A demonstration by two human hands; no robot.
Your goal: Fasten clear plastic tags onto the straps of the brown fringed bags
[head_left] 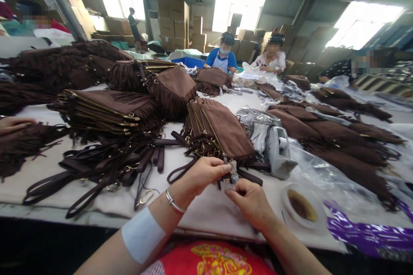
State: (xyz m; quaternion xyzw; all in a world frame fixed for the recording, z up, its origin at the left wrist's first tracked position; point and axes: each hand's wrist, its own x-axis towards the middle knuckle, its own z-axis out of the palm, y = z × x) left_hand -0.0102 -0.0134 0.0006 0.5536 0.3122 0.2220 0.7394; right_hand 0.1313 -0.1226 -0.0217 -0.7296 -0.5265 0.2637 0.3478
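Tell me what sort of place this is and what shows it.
Probably a bag factory or packing workshop: many matching brown fringed bags are heaped on a long table, with tall stacks of cardboard boxes behind.

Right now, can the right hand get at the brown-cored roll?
Probably yes: the roll lies just right of the right hand, nothing visibly between them, though it may first have to release the clear plastic piece.

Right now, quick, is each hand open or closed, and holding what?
Left hand: closed, fingertips pinching crinkled clear plastic.
Right hand: closed, pinching clear plastic just below.
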